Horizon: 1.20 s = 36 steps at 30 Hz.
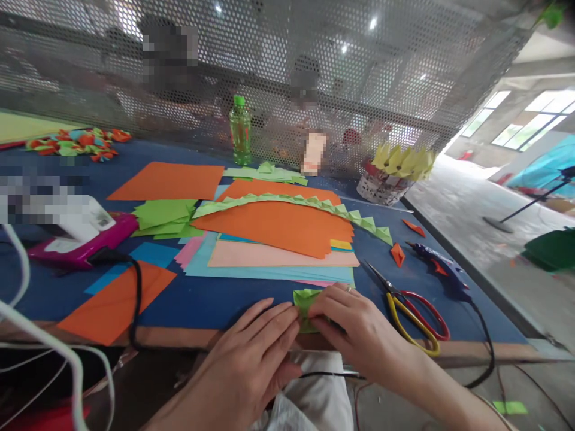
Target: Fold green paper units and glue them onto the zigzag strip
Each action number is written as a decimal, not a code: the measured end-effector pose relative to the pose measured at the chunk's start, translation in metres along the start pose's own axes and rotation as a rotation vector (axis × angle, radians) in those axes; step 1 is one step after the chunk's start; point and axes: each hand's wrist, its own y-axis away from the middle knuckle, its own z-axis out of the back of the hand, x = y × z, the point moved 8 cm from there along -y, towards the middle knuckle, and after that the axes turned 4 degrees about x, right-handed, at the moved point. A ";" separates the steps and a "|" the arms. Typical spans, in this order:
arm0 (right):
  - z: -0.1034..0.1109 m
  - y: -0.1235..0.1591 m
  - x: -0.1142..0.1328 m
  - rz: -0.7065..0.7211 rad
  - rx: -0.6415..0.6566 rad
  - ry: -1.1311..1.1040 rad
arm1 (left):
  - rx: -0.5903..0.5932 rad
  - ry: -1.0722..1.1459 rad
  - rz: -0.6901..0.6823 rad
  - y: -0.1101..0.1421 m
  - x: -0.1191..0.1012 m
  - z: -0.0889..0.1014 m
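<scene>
A small folded piece of green paper (306, 304) lies at the table's front edge, between my two hands. My left hand (251, 347) rests flat with its fingers stretched out, and their tips touch the paper's left side. With bent fingers pressed together, my right hand (354, 320) grips the paper's right side and hides part of it. Beyond my hands is a stack of coloured sheets (269, 263) with orange paper (278, 224) on top. Across it lies a long strip of folded light green points (287, 200). Scissors (408, 311) with red and yellow handles lie right of my right hand.
A blue glue gun (442, 269) and small orange folded pieces (398, 254) lie at right. A green bottle (241, 131) and a basket with yellow points (390, 176) stand by the perforated metal screen (278, 72). At left are a magenta device (85, 242), cables, and a colourful folded-paper pile (81, 142).
</scene>
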 end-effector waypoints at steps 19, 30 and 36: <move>0.002 0.013 0.001 0.211 -0.086 -0.003 | 0.188 -0.051 -0.134 0.006 0.007 0.000; 0.002 0.015 0.000 0.222 -0.093 -0.025 | 0.234 -0.052 -0.181 0.003 0.009 0.000; 0.001 0.018 0.003 0.265 -0.090 0.026 | 0.237 0.052 -0.146 0.005 0.013 0.000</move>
